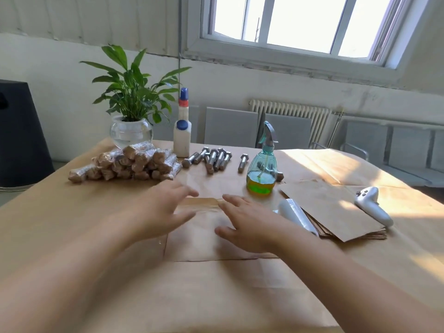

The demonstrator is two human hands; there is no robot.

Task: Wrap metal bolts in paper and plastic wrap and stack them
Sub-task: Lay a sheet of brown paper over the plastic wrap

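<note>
Both hands reach over a sheet of brown paper (pixel 204 239) lying flat at the middle of the surface (pixel 60 212). The left hand (pixel 165 207) has its fingers (pixel 189 191) spread and relaxed, tips at the near edge of a rolled paper bundle (pixel 199 202); the right hand (pixel 242 224) is likewise spread, fingertips touching the bundle's right end. Motion blur makes it hard to say whether either hand actually presses down. The bundle lies across the sheet's far edge, between the two hands.

At 11 o'clock from the hands sits a stack of wrapped bolts (pixel 127 164), shiny with plastic. At 12 o'clock, loose metal bolts (pixel 213 157) lie scattered, well apart from the fingers. A green-filled spray bottle (pixel 262 169) stands at 1 o'clock, near the right hand. At 3 o'clock, a roll of plastic wrap (pixel 295 216) rests against a pile of paper sheets (pixel 336 210), with a white controller (pixel 372 205) on top. Farther back stand a white glue bottle (pixel 182 138) and a potted plant (pixel 131 111).
</note>
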